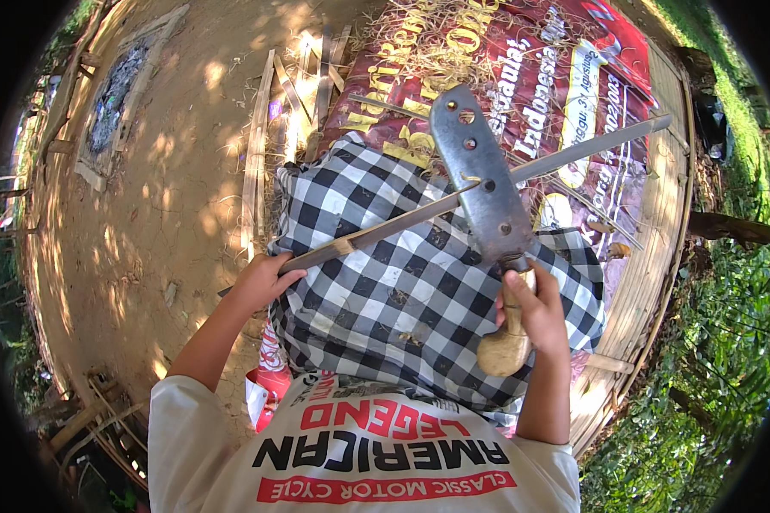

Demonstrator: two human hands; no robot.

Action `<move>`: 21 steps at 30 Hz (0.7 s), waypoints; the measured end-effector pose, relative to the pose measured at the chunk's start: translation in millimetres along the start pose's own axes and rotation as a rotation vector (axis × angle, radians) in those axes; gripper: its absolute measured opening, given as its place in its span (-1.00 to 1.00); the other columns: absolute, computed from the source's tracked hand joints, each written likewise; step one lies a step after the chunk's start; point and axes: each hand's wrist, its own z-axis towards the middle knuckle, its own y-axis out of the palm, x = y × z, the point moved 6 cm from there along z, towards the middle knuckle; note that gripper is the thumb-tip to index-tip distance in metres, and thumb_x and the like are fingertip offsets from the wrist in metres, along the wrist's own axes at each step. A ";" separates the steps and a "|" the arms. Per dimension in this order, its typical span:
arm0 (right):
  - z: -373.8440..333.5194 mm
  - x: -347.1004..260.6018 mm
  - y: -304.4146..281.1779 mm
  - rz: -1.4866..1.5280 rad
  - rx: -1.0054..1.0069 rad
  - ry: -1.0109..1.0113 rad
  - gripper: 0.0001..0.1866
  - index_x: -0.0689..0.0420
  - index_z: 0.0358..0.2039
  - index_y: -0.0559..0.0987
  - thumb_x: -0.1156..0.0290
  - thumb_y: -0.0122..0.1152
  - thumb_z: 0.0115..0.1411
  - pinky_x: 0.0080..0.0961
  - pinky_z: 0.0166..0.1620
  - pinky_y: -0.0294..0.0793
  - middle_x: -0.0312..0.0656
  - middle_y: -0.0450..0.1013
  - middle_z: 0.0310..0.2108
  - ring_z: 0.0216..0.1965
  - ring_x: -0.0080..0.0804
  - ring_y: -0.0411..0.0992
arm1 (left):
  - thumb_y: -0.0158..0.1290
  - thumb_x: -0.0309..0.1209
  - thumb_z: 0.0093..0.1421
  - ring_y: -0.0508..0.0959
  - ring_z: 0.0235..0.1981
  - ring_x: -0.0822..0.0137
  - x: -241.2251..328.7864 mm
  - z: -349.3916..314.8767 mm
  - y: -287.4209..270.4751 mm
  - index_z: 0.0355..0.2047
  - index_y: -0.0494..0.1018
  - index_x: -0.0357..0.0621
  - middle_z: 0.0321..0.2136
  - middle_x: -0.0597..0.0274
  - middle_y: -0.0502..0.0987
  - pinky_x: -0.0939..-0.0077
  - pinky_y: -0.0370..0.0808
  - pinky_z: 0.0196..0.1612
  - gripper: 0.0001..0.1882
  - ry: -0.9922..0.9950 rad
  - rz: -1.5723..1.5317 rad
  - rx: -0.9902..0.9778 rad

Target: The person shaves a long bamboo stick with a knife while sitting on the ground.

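Observation:
My left hand [261, 280] is closed round the near end of a long, narrow bamboo strip [393, 224]. The strip runs up and to the right across my lap, its far end beyond the lap at the right. In my right hand [539, 312] is the pale wooden handle of a broad-bladed cleaver [477, 162]. Several holes pierce its grey metal blade, which points away from me and crosses the strip near its middle. A black-and-white checked cloth [351, 321] covers my lap beneath both, with small bits of debris on it.
Curly shavings [428, 43] lie scattered over a dark red printed banner [505, 94] ahead, spread on a bamboo-slat platform [663, 214]. Loose wooden slats [261, 145] lie to its left. Beyond them is bare earth [171, 128] with a framed ash pit [121, 98]; greenery [701, 368] borders the right.

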 end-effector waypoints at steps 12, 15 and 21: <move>-7.4 11.0 15.1 0.049 -0.099 0.066 -0.71 0.30 -0.23 0.40 0.29 0.14 0.28 -0.54 -0.56 0.36 -0.20 0.40 -0.61 -0.65 -0.50 0.39 | 0.13 -0.04 0.16 0.55 -0.54 -0.10 -2.1 -2.1 1.5 -0.28 0.50 -0.24 -0.62 -0.12 0.50 0.20 0.45 -0.48 -0.55 -0.004 0.027 0.031; -10.5 8.4 14.3 0.169 -0.172 0.103 -0.67 0.28 -0.24 0.41 0.21 0.13 0.28 -0.53 -0.58 0.39 -0.18 0.39 -0.62 -0.67 -0.46 0.40 | 0.13 -0.04 0.16 0.54 -0.54 -0.12 -7.8 -3.8 7.1 -0.31 0.49 -0.26 -0.62 -0.13 0.49 0.18 0.44 -0.48 -0.55 0.030 0.002 0.116; -25.9 18.0 22.1 0.409 -0.198 0.163 -0.60 0.27 -0.21 0.39 0.12 0.10 0.28 -0.48 -0.58 0.43 -0.13 0.39 -0.63 -0.69 -0.41 0.40 | 0.13 -0.07 0.16 0.53 -0.52 -0.14 7.7 2.4 -2.2 -0.33 0.47 -0.30 -0.61 -0.14 0.49 0.18 0.43 -0.47 -0.56 0.021 0.026 0.027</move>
